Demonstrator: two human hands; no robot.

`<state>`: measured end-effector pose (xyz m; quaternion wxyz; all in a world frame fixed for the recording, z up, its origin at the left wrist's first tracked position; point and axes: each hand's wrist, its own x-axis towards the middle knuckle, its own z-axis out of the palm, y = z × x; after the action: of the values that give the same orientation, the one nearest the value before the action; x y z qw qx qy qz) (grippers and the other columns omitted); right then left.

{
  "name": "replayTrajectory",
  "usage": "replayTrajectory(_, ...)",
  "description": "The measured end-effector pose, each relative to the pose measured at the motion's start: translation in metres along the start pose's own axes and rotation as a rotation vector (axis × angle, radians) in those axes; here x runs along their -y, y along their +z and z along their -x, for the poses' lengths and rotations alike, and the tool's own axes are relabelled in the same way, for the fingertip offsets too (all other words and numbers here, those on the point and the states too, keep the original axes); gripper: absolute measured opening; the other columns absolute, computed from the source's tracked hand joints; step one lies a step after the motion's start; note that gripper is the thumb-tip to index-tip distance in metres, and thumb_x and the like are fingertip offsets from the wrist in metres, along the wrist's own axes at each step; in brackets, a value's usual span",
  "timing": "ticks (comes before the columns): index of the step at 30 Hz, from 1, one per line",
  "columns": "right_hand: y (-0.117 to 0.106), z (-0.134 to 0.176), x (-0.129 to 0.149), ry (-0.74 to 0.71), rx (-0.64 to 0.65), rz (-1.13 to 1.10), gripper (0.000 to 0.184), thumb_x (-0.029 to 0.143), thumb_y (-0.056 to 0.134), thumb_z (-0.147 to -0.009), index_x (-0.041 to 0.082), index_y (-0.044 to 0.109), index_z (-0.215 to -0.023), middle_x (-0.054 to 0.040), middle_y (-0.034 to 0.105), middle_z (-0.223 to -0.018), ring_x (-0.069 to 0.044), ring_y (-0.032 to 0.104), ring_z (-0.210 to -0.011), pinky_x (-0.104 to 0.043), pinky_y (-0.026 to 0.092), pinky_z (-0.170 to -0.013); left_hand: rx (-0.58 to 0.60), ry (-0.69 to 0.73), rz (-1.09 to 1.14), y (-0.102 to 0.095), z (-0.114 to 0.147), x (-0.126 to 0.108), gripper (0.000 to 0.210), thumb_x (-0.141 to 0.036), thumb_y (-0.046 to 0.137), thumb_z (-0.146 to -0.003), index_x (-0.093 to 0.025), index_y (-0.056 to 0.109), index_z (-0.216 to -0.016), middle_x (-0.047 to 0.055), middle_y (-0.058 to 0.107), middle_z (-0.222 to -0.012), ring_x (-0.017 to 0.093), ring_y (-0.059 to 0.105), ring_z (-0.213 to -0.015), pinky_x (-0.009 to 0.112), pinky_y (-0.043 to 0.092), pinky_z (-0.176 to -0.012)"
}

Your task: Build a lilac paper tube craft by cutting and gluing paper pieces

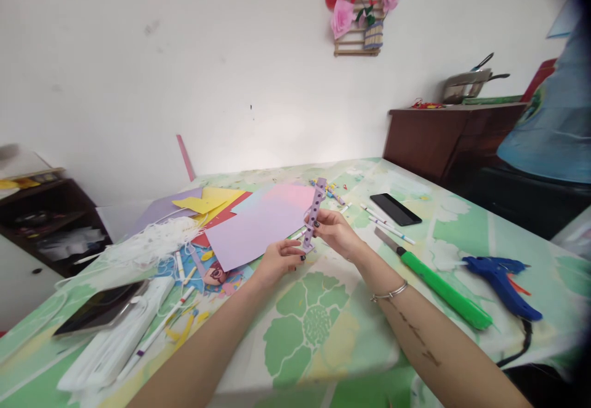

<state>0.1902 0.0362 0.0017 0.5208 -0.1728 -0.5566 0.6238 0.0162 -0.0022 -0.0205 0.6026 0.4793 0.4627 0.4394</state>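
A narrow purple strip with dark dots (314, 208) stands nearly upright in front of me; it looks like paper, though its exact kind is unclear. My right hand (336, 231) is closed on its middle, thumb and fingers pinching it from the right. At its lower end is my left hand (281, 258), fingers curled in against the strip's foot. Just behind both hands lies a large sheet of lilac paper (258, 226) on the flowered tablecloth (305, 328).
To the right lie a green-handled knife (446, 288), a blue glue gun (501, 282), a black phone (396, 209) and several marker pens (388, 223). On the left are tangled white cord (152, 242), yellow paper (207, 202), another phone (101, 306) and a white power strip (120, 337).
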Motion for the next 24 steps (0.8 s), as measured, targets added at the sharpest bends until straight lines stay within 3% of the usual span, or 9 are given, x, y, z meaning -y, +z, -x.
replayTrajectory(4, -0.001, 0.000, -0.001, 0.030, -0.002, -0.019, 0.020, 0.023, 0.073, -0.064, 0.017, 0.069, -0.082, -0.0034, 0.062, -0.079, -0.013, 0.050, -0.066, -0.026, 0.039, -0.060, -0.082, 0.073, 0.080, -0.001, -0.001, -0.004, 0.035, -0.035, 0.073, -0.063, -0.014, 0.065, -0.090, 0.008, 0.070, -0.082, 0.015, 0.065, -0.069, 0.024, 0.046, -0.060)
replayTrajectory(10, 0.002, 0.000, -0.002, 0.097, 0.000, 0.003, 0.018, 0.020, 0.071, -0.064, 0.017, 0.070, -0.082, -0.0025, 0.062, -0.075, -0.010, 0.046, -0.058, -0.023, 0.035, -0.053, 0.032, 0.261, 0.124, 0.000, -0.001, -0.006, 0.036, -0.045, 0.063, -0.073, -0.013, 0.069, -0.089, 0.013, 0.069, -0.099, 0.022, 0.063, -0.094, 0.032, 0.048, -0.080)
replayTrajectory(17, 0.010, 0.003, -0.006, 0.135, -0.024, 0.119, 0.021, 0.022, 0.068, -0.065, 0.016, 0.069, -0.085, -0.0032, 0.062, -0.077, -0.009, 0.048, -0.058, -0.024, 0.036, -0.055, 0.060, 0.254, -0.021, 0.005, 0.009, -0.012, 0.037, -0.033, 0.079, -0.059, -0.013, 0.067, -0.088, 0.008, 0.072, -0.084, 0.019, 0.066, -0.078, 0.031, 0.049, -0.076)
replayTrajectory(21, 0.011, -0.001, -0.004, 0.072, -0.132, 0.257, 0.022, 0.037, 0.060, -0.075, 0.015, 0.065, -0.079, -0.0018, 0.057, -0.063, -0.012, 0.050, -0.058, -0.027, 0.038, -0.056, -0.007, 0.244, -0.028, 0.004, 0.006, -0.011, 0.036, -0.031, 0.080, -0.056, -0.012, 0.067, -0.083, 0.006, 0.072, -0.078, 0.017, 0.065, -0.072, 0.029, 0.049, -0.072)
replayTrajectory(24, 0.011, -0.002, -0.001, -0.018, -0.246, 0.425, 0.031, 0.045, 0.052, -0.079, 0.016, 0.065, -0.083, -0.0035, 0.059, -0.069, -0.013, 0.049, -0.058, -0.027, 0.036, -0.055, -0.059, 0.245, -0.047, 0.002, 0.004, -0.009, 0.035, -0.032, 0.080, -0.055, -0.012, 0.067, -0.081, 0.006, 0.071, -0.074, 0.016, 0.064, -0.068, 0.027, 0.048, -0.067)
